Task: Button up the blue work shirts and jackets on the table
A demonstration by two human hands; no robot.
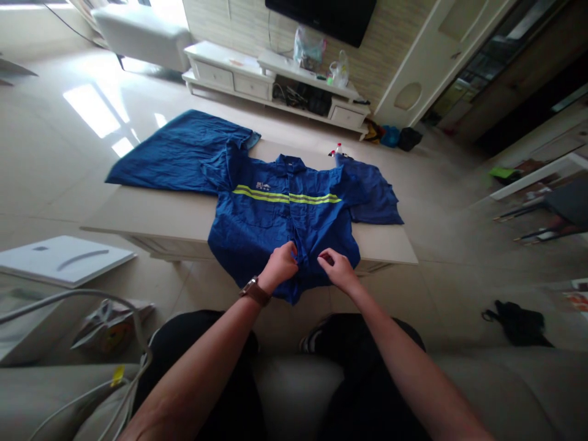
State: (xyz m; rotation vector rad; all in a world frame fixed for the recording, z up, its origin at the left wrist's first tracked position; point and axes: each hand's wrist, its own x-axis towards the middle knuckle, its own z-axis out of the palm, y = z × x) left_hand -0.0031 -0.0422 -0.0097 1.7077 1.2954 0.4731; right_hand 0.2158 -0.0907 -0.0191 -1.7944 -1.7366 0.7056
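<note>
A blue work jacket (257, 214) with a yellow-and-grey reflective stripe across the chest lies front up on the low table (151, 211). Its collar points away from me and its hem hangs over the near edge. My left hand (282, 263), with a watch on the wrist, is closed on the jacket's front edge near the hem. Just to its right, my right hand (337, 267) hovers at or over the lower right front, fingers curled with a gap between thumb and forefinger. Whether it touches the cloth is unclear.
Folded blue cloth (174, 153) lies at the table's left end, and more blue cloth (374, 190) at the right. A white TV cabinet (250, 82) stands beyond. A white flat box (64, 260) is at the left, and a cable (138, 324) crosses the lower left.
</note>
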